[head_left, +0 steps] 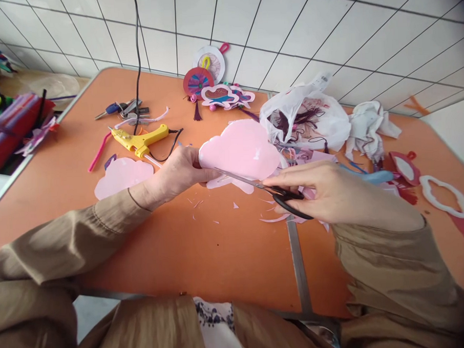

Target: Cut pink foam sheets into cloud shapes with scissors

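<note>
My left hand [178, 172] pinches the left edge of the pink cloud cutout [240, 149], held just above the counter [220, 256] near its middle. My right hand [325, 190] grips the black-handled scissors [279, 191], blades running under the cutout's lower edge. Pink scraps [274, 218] lie below the blades. A second pink cloud [122, 176] lies flat left of my left hand; the yellow glue gun [140, 139] sits behind it. Near edge of counter is bare; far edge is cluttered by a plastic bag [306, 117].
</note>
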{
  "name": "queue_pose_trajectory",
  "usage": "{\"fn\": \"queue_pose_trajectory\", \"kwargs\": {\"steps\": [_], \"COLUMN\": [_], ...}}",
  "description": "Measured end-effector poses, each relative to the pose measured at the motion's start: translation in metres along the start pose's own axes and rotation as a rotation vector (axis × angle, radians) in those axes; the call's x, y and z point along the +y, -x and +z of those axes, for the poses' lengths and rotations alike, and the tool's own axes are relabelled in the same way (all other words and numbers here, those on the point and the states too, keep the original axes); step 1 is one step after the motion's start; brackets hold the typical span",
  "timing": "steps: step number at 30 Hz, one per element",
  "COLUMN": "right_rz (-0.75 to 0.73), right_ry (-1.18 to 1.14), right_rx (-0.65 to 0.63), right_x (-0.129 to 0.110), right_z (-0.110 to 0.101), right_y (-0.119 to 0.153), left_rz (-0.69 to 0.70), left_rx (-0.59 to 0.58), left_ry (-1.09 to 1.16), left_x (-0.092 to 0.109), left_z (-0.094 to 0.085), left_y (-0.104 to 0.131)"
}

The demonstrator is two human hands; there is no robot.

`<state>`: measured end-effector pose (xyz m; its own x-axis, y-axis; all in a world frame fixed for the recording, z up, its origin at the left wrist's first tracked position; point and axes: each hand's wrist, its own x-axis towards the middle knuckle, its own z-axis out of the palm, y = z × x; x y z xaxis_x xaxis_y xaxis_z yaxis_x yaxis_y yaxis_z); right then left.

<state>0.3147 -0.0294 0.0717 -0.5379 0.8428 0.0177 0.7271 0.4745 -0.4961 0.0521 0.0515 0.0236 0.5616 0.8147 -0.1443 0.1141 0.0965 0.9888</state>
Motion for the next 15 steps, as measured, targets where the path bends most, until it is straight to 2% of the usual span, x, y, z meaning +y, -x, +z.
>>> {"fn": "queue_pose_trajectory", "kwargs": {"steps": [4, 7, 9, 10, 12, 15], "right_rz": [-0.001, 0.103, 0.173, 0.172, 0.12, 0.042], "right_ry": [-0.094, -0.158, -0.146, -0.108, -0.04, 0.059], "right_rx": [-0.005, -0.163, -0.307, -0.34, -0.366, -0.32], "right_x": [-0.001, -0.006, -0.009, -0.01, -0.011, -0.012], "right_z": [-0.002, 0.006, 0.019, 0.026, 0.043, 0.063], "right_y": [0.002, -0.002, -0.009, -0.012, -0.019, -0.023], "left_rz": [-0.007, 0.034, 0.063, 0.075, 0.098, 0.134], "left_rx": [0.115, 0.214, 0.242, 0.25, 0.252, 0.244], "left_ry": [0.102, 0.252, 0.32, 0.339, 0.355, 0.361], "left_x": [-0.002, -0.003, -0.003, -0.003, -0.003, -0.002], "left_z": [-0.004, -0.005, -0.005, -0.005, -0.004, -0.004], "left_y": [-0.003, -0.005, -0.006, -0.006, -0.005, -0.004]}}
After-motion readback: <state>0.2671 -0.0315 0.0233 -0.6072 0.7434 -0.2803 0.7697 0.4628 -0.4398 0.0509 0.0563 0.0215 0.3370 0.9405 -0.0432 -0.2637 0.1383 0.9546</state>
